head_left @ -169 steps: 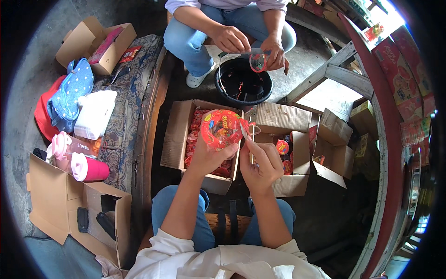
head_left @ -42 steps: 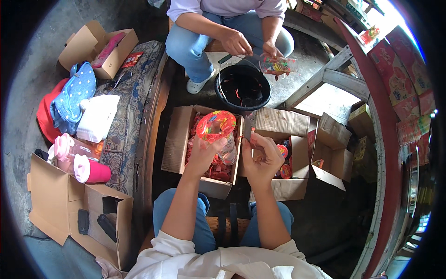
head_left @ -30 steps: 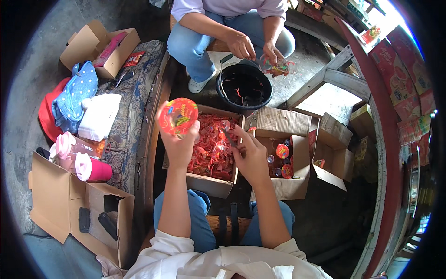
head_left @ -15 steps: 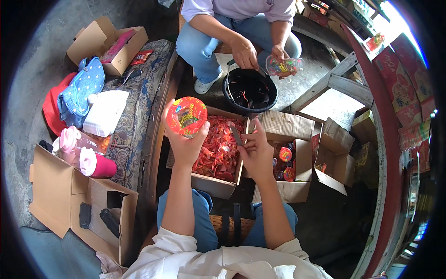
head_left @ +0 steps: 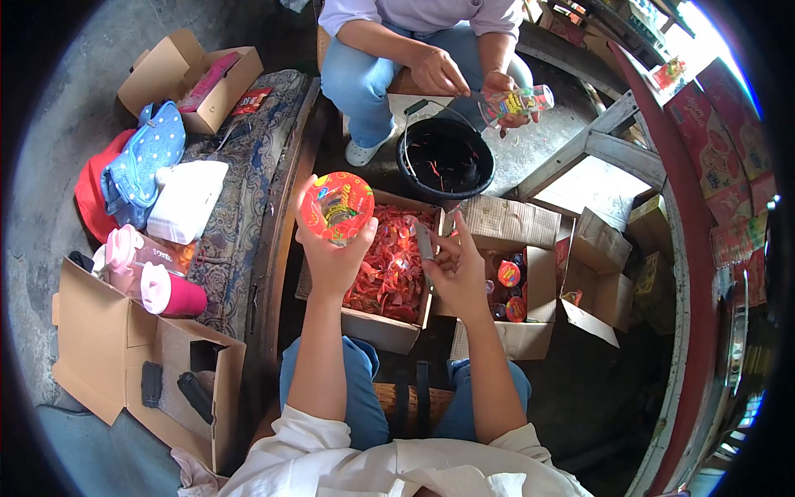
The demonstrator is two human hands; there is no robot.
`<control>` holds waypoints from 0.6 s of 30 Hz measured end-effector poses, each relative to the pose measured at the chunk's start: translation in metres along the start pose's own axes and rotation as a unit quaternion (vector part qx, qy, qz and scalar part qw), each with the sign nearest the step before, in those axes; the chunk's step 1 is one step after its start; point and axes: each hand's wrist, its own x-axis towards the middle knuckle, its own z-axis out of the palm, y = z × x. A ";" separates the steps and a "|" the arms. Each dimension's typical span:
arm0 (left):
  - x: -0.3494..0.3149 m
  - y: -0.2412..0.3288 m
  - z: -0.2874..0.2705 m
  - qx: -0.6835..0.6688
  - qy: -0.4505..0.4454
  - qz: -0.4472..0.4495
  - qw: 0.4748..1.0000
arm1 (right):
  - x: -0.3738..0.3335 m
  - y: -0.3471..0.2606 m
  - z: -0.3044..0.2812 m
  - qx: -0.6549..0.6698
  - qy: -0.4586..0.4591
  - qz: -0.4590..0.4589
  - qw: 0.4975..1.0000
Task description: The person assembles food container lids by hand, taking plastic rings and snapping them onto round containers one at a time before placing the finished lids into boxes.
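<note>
My left hand (head_left: 333,263) holds up a plastic cup (head_left: 338,204) with a round red printed lid, its top turned toward me. The fingers wrap round its side, and the cup's body is mostly hidden behind the lid. In my right hand (head_left: 460,277) is a small knife (head_left: 425,242) with a flat grey blade, pointing up and slightly left, apart from the cup. Below both hands sits a shallow box (head_left: 379,330) filled with red plastic scraps (head_left: 387,286).
Across from me a seated person holds a clear printed cup (head_left: 520,101) above a black bucket (head_left: 447,192). An open carton (head_left: 523,341) with several lidded cups stands at my right. A patterned mat (head_left: 224,286) at left bears tumblers, bags and boxes; a wooden frame (head_left: 675,273) rises at right.
The other person's cup has shifted right and tilted, and their other hand has risen from the bucket. My cup has moved very slightly right; my right hand has hardly moved.
</note>
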 end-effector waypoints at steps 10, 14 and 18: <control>0.002 -0.005 -0.013 -0.237 -0.166 -0.240 0.927 | 0.005 -0.005 0.000 0.187 0.036 0.000 0.982; 0.000 -0.002 -0.020 -0.196 -0.272 -0.307 0.891 | 0.005 -0.004 -0.006 0.171 0.057 0.002 0.984; -0.008 -0.015 -0.029 -0.153 -0.315 -0.348 0.870 | 0.004 -0.009 -0.003 0.147 0.036 0.006 0.989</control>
